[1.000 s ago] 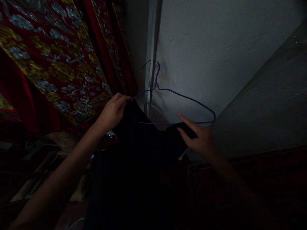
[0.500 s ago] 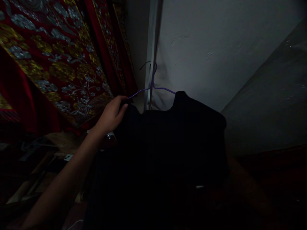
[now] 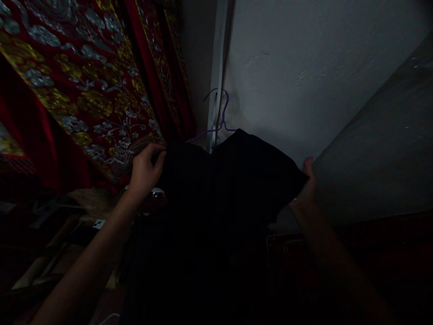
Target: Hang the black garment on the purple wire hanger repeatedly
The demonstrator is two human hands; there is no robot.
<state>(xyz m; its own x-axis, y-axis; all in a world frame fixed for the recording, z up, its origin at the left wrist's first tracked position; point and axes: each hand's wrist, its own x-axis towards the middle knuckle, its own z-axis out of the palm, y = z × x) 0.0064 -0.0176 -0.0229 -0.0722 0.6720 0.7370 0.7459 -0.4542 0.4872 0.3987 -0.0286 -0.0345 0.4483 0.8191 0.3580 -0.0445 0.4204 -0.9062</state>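
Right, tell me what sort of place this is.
Likely a dim indoor corner where clothes are hung: a dark garment on a purple hanger, with ornate red fabric nearby.

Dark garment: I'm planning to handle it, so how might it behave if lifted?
Likely floppy: the dark garment dips between the left hand and right hand. It may slip along the purple hanger, whose exposed part looks thin and smooth.

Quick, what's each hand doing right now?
Left hand: closed, pinching the black garment by one edge.
Right hand: at its other edge; fingers partly hidden, grip unclear.
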